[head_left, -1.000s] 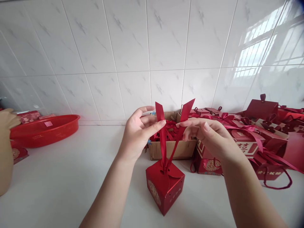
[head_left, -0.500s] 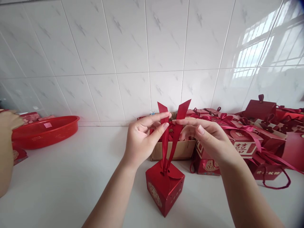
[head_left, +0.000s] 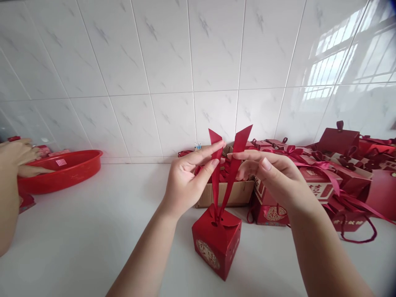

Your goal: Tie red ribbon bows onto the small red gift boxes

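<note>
Between my hands is a red gift box [head_left: 210, 245] with a round cream-and-gold emblem on its side. A red ribbon [head_left: 230, 179] comes up from the box's top, its two slanted ends pointing upward. My left hand [head_left: 187, 179] pinches the left ribbon end between thumb and fingers. The right ribbon end is gripped by the fingers of my right hand [head_left: 278, 175], whose thumb stands apart. Both ribbon strands look taut. Whether the box's bottom touches the table, I cannot tell.
Behind the box stands an open cardboard box [head_left: 225, 196] with red things inside. Many red gift boxes [head_left: 321, 177] with ribbons are heaped at right. At left, another person's hand [head_left: 18, 154] is beside a red basin [head_left: 62, 175]. A tiled wall [head_left: 170, 62] backs the white table [head_left: 93, 231].
The gift box has turned, showing more of its emblem side. My hands and the ribbon ends have shifted slightly up and right. At left, the other person's hand has come to the basin.
</note>
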The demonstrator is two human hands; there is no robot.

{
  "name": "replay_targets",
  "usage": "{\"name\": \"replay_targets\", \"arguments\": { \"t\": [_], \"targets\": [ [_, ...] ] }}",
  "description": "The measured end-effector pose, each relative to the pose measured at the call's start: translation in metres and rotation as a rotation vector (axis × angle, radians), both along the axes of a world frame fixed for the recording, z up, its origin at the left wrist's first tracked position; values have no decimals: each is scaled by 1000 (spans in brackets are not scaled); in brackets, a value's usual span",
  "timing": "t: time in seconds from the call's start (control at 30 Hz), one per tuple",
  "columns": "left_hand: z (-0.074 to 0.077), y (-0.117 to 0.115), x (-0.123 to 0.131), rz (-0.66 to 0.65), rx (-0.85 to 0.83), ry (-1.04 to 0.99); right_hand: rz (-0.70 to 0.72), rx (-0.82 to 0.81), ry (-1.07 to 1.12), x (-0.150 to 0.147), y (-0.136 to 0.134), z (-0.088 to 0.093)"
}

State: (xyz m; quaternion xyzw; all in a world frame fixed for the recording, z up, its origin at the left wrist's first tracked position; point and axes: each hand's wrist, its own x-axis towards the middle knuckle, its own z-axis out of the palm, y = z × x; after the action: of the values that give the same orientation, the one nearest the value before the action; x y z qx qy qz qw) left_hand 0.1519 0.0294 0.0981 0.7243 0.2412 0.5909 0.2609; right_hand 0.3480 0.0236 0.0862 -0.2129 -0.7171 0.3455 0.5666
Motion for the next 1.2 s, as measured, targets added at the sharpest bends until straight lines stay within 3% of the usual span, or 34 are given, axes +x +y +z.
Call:
{"name": "replay_targets", "arguments": {
  "t": [0.27,0.43,0.57,0.67,0.73,0.83,0.9,1.2],
  "targets": [
    [7,9,-12,-91,-258,-203,-55,-107,157,9,5,3],
    [13,11,-19,39,-285,-160,-186,-164,187,15,10,5],
    [12,12,-23,230,-260,91,-423,-162,26,19,9,7],
    [8,14,-29,302,-325,436,-621,-188,-173,24,5,9],
    [4,17,-33,318,-396,685,-660,-219,-370,30,3,7],
    [-2,21,-36,324,-521,1033,-557,-249,-696,39,3,2],
    [-6,24,-34,308,-546,1163,-458,-241,-843,40,3,-2],
    [-16,26,-6,174,-494,1381,-144,-354,-1098,-4,19,-18]
  ]
}}
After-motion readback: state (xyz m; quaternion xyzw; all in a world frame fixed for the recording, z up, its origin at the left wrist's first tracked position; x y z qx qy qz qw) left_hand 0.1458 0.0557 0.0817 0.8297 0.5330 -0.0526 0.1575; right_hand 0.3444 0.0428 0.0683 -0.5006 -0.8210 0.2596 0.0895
